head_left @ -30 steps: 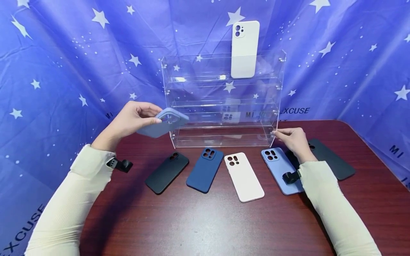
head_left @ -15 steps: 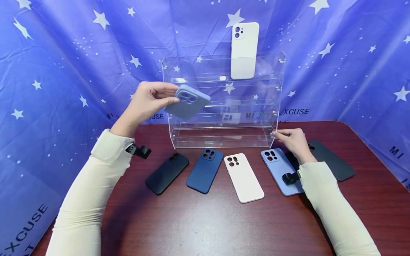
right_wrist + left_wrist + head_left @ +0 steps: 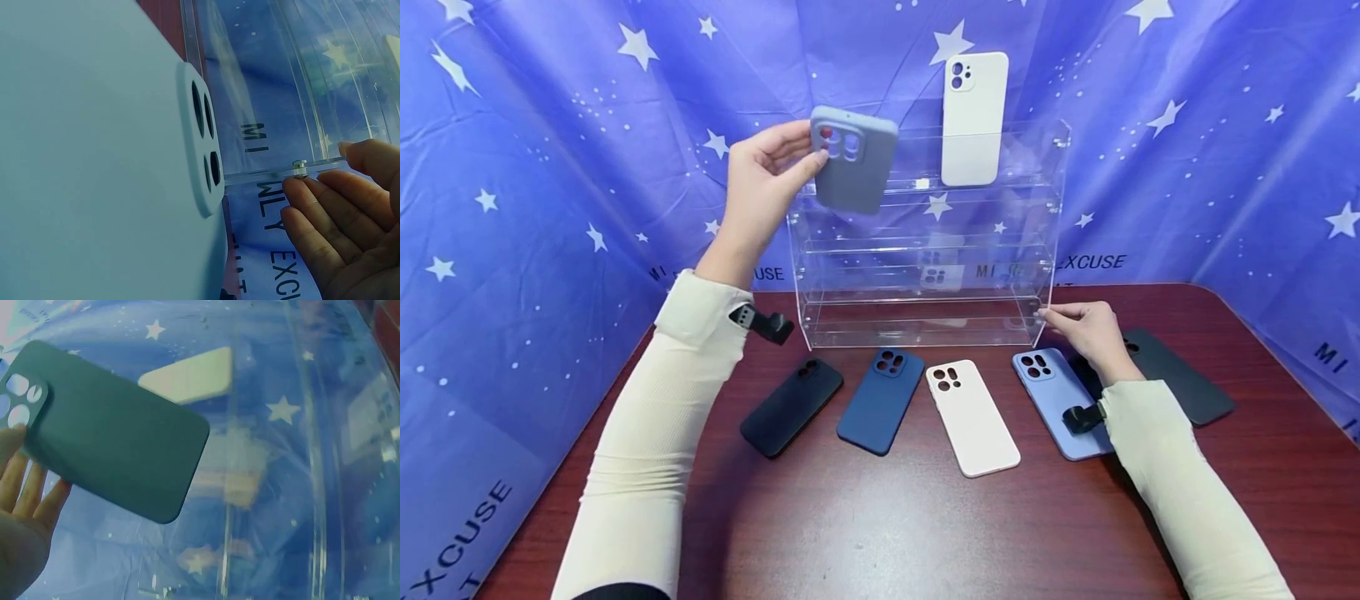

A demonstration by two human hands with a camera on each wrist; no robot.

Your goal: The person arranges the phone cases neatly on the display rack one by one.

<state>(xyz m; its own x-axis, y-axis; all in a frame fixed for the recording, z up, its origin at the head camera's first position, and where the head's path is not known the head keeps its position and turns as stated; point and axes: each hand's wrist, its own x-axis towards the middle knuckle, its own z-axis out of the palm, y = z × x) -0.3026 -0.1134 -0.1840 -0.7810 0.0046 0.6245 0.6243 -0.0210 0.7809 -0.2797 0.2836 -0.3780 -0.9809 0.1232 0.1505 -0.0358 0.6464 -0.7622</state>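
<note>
My left hand (image 3: 767,179) pinches a grey-blue phone case (image 3: 853,179) by its camera end, thumb on the back and fingers at the edge. The case is raised in front of the top left of a clear acrylic display rack (image 3: 917,331); in the left wrist view the same phone case (image 3: 119,434) looks dark green-grey. On the rack's top tier, right of centre, a white phone case (image 3: 973,117) stands upright. Low at the rack's right side, my right hand (image 3: 1090,329) grips the side panel, with thumb and fingers on opposite faces in the right wrist view.
Along the wooden table (image 3: 887,542) before the rack lie a black case (image 3: 792,408), a navy case (image 3: 880,408), a pale case (image 3: 973,425) and a light blue case (image 3: 1052,404). A dark case (image 3: 1187,383) lies beyond my right wrist. A starry curtain (image 3: 550,125) hangs behind.
My left hand has risen and moved right with the phone case, from beside the rack's lower left to its top tier. The case has tilted more upright. My right hand stays put.
</note>
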